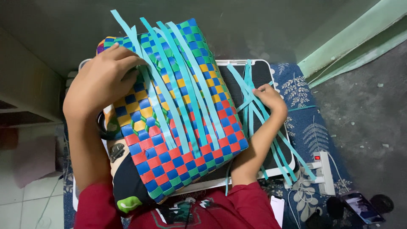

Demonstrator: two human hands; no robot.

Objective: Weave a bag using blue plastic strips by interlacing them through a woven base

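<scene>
A woven plastic basket (186, 131) with blue, green, yellow and red checks lies tilted on my lap. Several loose teal strips (180, 80) run across its upper face. My left hand (99, 82) rests on the basket's upper left corner, with its fingers pressing on the weave and the strip ends. My right hand (269, 99) lies to the right of the basket on a bundle of loose teal strips (258, 118), fingers curled on them. That bundle is spread over a dark tray with a white rim (265, 63).
A blue mat with a leaf pattern (307, 127) lies under the tray. A white power strip (324, 169) and two phones (360, 208) sit at the lower right. A pale green wall edge (352, 38) runs along the upper right. A low shelf stands at the left.
</scene>
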